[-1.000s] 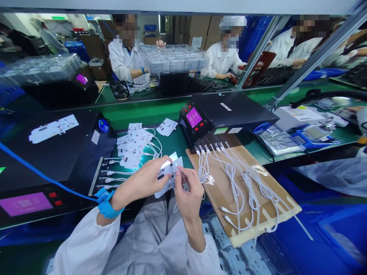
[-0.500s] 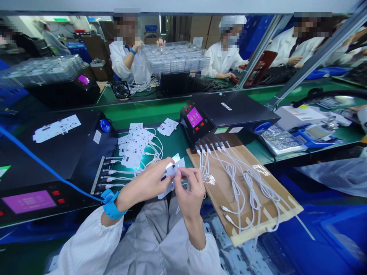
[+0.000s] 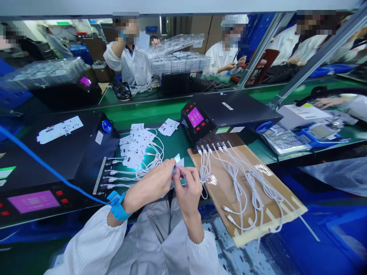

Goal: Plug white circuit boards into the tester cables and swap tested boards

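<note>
My left hand (image 3: pixel 150 185) grips a small white card (image 3: pixel 179 162) in front of my chest; most of the card is hidden behind my fingers. My right hand (image 3: pixel 187 190) pinches a small dark part against that card, fingers pressed together. A blue wrist strap (image 3: pixel 117 204) with a blue cord (image 3: pixel 43 162) sits on my left wrist. Just beyond my hands lies a pile of white cards (image 3: pixel 136 147) with white cables (image 3: pixel 153 154) plugged into a black tester (image 3: pixel 54 160) on the left.
A second black tester (image 3: pixel 229 110) with a pink screen stands at right centre, its white cables (image 3: pixel 243 183) spread over a brown cardboard sheet (image 3: pixel 275 187). Other people in white coats work across the green conveyor (image 3: pixel 143 112). Boxes and trays lie at far right.
My hands have drawn closer together and risen slightly, so the card is now mostly covered by my fingers. The person opposite has lifted a clear tray off the stack.
</note>
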Available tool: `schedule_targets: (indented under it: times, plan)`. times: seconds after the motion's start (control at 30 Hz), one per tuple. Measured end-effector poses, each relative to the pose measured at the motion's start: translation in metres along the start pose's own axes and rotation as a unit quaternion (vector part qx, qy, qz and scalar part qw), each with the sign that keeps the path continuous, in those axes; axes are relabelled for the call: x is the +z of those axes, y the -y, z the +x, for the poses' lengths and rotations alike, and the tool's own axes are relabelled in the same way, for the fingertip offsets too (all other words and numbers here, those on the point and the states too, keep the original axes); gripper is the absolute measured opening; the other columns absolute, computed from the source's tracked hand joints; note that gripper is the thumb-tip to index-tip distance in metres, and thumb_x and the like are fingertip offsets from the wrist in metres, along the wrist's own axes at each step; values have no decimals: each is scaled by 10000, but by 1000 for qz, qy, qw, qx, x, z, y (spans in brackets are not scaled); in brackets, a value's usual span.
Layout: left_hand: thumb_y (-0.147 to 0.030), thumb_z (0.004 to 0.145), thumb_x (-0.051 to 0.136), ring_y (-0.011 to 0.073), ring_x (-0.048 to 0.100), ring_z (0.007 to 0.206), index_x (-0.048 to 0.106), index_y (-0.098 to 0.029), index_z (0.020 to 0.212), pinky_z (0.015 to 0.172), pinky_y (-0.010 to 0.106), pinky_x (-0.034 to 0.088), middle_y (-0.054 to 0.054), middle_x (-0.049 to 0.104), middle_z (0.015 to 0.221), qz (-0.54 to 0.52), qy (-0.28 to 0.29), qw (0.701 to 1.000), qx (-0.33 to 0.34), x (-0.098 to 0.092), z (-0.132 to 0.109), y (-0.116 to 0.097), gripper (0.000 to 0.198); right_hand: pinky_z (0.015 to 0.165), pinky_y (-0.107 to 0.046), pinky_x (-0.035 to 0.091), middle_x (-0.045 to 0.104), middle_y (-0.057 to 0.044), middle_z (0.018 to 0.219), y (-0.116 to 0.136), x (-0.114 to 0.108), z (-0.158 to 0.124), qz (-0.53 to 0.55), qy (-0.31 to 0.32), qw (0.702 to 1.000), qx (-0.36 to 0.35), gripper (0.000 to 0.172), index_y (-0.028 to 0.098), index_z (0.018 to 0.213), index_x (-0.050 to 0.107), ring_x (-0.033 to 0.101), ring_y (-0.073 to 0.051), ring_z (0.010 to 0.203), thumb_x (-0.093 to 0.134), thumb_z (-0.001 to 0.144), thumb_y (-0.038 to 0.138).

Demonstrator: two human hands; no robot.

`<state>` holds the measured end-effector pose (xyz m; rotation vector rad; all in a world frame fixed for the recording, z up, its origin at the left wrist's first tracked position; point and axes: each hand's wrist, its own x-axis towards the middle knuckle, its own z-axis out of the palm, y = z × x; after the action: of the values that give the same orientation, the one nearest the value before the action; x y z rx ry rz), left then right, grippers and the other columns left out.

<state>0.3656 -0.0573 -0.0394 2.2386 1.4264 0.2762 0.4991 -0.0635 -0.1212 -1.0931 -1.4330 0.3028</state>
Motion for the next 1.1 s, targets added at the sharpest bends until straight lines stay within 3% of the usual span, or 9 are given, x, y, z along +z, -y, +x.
schedule_targets:
  times: [0.27, 0.4, 0.5, 0.6, 0.7, 0.8, 0.9, 1.0, 1.1]
  plan:
    - [-254, 972, 417, 230, 576, 875, 455, -228, 965, 783, 378, 446, 46, 591, 966, -49, -21, 999, -9, 1, 27, 25, 46, 769, -305, 554, 665, -51, 913, -18, 11, 14, 39, 51, 996, 63, 222, 205, 1027, 734, 643, -160, 807, 532, 1033, 297]
    - [-488, 901, 647, 258, 608, 880, 482, -224, 996, 739, 362, 446, 44, 622, 950, -61, -61, 993, -83, -10, 36, 35, 325, 785, -318, 551, 700, -70, 952, -25, 23, 19, 68, 13, 989, 133, 238, 191, 1008, 697, 662, -180, 847, 523, 1017, 353]
    - [-607, 809, 756, 266, 614, 845, 497, -208, 1101, 719, 359, 451, 44, 622, 930, -60, -107, 984, -125, -17, 39, 49, 557, 704, -302, 547, 718, -76, 948, -36, 33, 24, 129, 4, 966, 226, 290, 180, 1061, 669, 675, -182, 802, 518, 993, 419]
    - [-573, 854, 716, 243, 590, 739, 492, -198, 1201, 712, 367, 462, 12, 584, 832, -62, -181, 969, -153, -19, 43, 64, 558, 611, -280, 514, 707, -51, 830, -54, 42, 27, 169, -5, 939, 300, 355, 164, 1092, 648, 649, -171, 686, 498, 967, 460]
    - [-450, 935, 597, 256, 607, 779, 489, -195, 1242, 798, 412, 491, 33, 583, 868, -54, -273, 947, -159, -19, 44, 75, 413, 620, -293, 519, 691, -39, 760, -75, 54, 30, 153, -40, 936, 315, 388, 144, 1118, 628, 647, -182, 668, 456, 964, 455]
    - [-413, 958, 524, 281, 641, 859, 478, -202, 1279, 873, 455, 512, 63, 605, 938, -60, -302, 938, -161, -20, 40, 76, 386, 683, -347, 559, 690, -66, 787, -92, 69, 34, 93, -57, 947, 304, 381, 118, 1147, 609, 653, -198, 672, 387, 979, 378]
    - [-453, 926, 582, 312, 655, 1072, 520, -225, 1237, 975, 481, 533, 100, 638, 1123, -89, -328, 930, -140, -20, 30, 64, 390, 845, -420, 583, 720, -141, 932, -93, 77, 34, 55, -64, 951, 297, 332, 110, 1156, 629, 696, -238, 834, 448, 943, 288]
    - [-503, 864, 698, 325, 628, 1219, 558, -245, 1251, 979, 467, 584, 112, 626, 1295, -169, -338, 917, -130, -16, 20, 43, 486, 991, -488, 550, 719, -211, 1093, -73, 56, 24, -3, -26, 965, 259, 356, 96, 1215, 663, 688, -316, 1068, 585, 902, 248]
    - [-542, 816, 779, 313, 704, 1086, 525, -288, 1396, 796, 426, 653, 112, 670, 1273, -295, -280, 901, -154, -7, 14, 19, 682, 1029, -514, 541, 695, -212, 1209, -38, -7, 8, -115, 115, 977, 135, 365, 121, 1314, 657, 664, -329, 1163, 493, 1009, 238]
